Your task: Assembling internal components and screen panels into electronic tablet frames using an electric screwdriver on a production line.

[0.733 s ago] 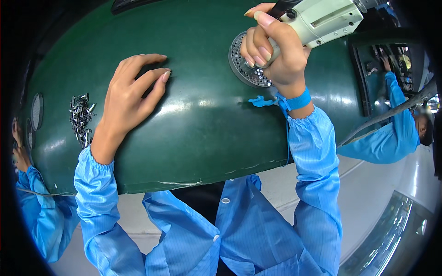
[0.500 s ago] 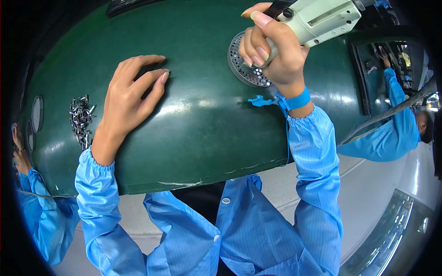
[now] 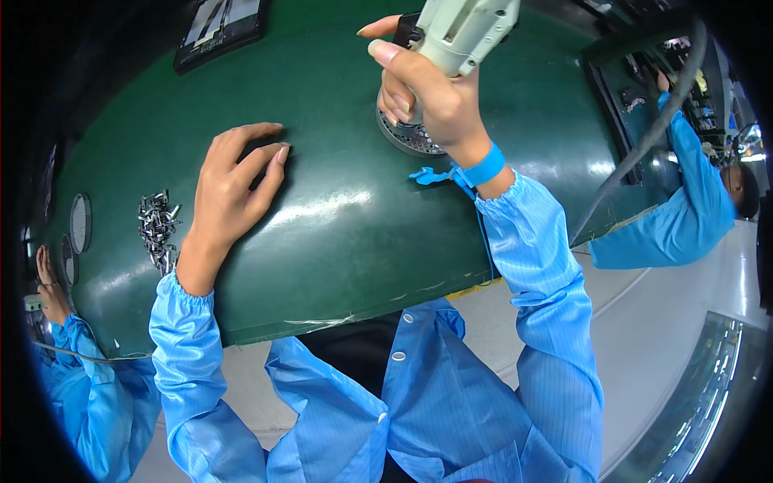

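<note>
I have the right hand (image 3: pixel 431 95) wrapped round a pale green handheld tool (image 3: pixel 465 39); on my feed it partly hides a grey perforated disc (image 3: pixel 412 143) well in from the bench's (image 3: pixel 346 266) near edge. My left hand (image 3: pixel 233 183), fingers half spread and loosely bent, grips nothing, beside small metal parts (image 3: pixel 156 224) toward the left edge.

At the far left, a flat black case (image 3: pixel 219 63) with a pale inner panel lay on the green tabletop (image 3: pixel 322 266). Two round grey discs (image 3: pixel 80 224) sat close together at the left, near a blue-sleeved co-worker (image 3: pixel 109 419). On the right, a thick grey cable (image 3: pixel 636 157) curved past another blue-clad person (image 3: pixel 656 237), above pale floor (image 3: pixel 636 322).
</note>
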A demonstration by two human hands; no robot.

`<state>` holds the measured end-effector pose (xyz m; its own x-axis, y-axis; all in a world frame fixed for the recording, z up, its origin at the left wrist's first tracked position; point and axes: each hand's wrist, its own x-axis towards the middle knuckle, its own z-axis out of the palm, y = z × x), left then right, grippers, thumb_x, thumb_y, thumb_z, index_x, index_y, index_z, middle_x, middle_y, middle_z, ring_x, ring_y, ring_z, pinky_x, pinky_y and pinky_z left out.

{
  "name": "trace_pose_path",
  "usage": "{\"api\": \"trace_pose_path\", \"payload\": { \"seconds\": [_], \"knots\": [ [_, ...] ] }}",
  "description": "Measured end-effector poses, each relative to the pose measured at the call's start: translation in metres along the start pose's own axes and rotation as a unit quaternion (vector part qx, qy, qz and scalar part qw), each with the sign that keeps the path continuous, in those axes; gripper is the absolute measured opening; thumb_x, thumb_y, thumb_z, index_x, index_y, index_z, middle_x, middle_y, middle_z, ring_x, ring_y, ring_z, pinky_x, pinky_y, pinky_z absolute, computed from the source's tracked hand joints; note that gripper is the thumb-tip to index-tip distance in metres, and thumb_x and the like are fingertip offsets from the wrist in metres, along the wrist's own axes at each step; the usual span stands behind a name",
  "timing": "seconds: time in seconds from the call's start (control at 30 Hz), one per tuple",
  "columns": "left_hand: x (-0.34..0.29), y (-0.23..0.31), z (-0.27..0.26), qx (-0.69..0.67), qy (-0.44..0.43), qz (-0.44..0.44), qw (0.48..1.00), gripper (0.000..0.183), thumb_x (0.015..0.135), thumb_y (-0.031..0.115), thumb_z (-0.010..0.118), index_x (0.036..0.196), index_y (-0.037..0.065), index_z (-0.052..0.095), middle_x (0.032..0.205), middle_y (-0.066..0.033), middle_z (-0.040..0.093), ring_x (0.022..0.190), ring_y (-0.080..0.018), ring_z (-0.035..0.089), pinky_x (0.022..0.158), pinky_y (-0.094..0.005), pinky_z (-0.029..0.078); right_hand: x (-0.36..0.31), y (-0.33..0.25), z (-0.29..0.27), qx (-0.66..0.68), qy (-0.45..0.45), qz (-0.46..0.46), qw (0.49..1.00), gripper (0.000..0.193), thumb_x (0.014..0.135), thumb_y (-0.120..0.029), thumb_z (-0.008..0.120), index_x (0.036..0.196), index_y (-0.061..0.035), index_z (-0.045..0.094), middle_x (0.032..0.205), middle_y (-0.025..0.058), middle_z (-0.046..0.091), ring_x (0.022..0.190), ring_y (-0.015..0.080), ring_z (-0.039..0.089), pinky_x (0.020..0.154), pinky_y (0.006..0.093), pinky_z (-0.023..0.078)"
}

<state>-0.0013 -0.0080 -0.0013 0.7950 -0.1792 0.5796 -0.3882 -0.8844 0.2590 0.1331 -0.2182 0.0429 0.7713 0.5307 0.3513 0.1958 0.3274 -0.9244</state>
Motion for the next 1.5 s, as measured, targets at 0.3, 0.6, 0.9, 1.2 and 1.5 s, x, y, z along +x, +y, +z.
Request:
{"api": "trace_pose_path", "payload": {
  "seconds": [0.3,0.6,0.9,1.2,1.5],
  "knots": [
    [0.002,0.001,-0.002,0.000,0.061,0.011,0.998,0.004,0.080,0.004,0.071,0.081,0.001,0.068,0.092,-0.0084,0.068,0.079,-0.0259,0.063,0.071,-0.0350,0.049,0.001,-0.034,0.006,0.030,0.012,-0.032,0.999,0.024,0.091,-0.007,0.059,0.109,0.0078,0.059,0.051,0.0011,0.045,0.038,0.0105,0.042,0.040,0.0269,0.039],
    [0.027,0.008,0.016,-0.016,0.032,0.025,0.999,0.032,0.083,-0.007,0.055,0.114,-0.001,0.052,0.104,-0.0161,0.060,0.079,-0.0308,0.060,0.071,-0.0392,0.047,0.002,-0.036,-0.003,0.034,-0.015,0.019,0.999,0.017,0.086,-0.011,0.070,0.096,0.0026,0.068,0.056,0.0012,0.056,0.043,0.0077,0.051,0.039,0.0245,0.039],
    [0.226,-0.099,0.137,-0.114,0.031,-0.314,0.942,0.073,0.082,0.057,0.067,0.115,-0.008,0.059,0.111,-0.0272,0.064,0.104,-0.0389,0.065,0.089,-0.0431,0.052,-0.007,-0.041,-0.004,-0.030,-0.047,0.037,0.998,0.019,0.088,-0.004,0.065,0.106,0.0013,0.063,0.063,-0.0007,0.054,0.048,0.0055,0.049,0.044,0.0229,0.037],
    [0.306,-0.116,0.235,-0.071,-0.045,-0.394,0.915,0.096,0.067,0.060,0.081,0.131,-0.006,0.053,0.124,-0.0215,0.063,0.119,-0.0337,0.060,0.097,-0.0436,0.049,0.003,-0.037,-0.021,-0.039,-0.014,0.021,0.999,0.024,0.087,-0.002,0.065,0.110,0.0037,0.061,0.060,-0.0023,0.053,0.049,0.0049,0.049,0.046,0.0221,0.038],
    [0.307,-0.080,0.145,-0.234,0.089,-0.442,0.861,0.080,0.081,0.028,0.073,0.138,-0.012,0.035,0.119,-0.0315,0.061,0.113,-0.0446,0.060,0.099,-0.0427,0.047,-0.004,-0.028,-0.028,-0.012,0.048,0.047,0.998,0.027,0.083,0.000,0.068,0.107,0.0029,0.057,0.078,0.0061,0.060,0.061,0.0094,0.056,0.056,0.0244,0.046]
  ]
}}
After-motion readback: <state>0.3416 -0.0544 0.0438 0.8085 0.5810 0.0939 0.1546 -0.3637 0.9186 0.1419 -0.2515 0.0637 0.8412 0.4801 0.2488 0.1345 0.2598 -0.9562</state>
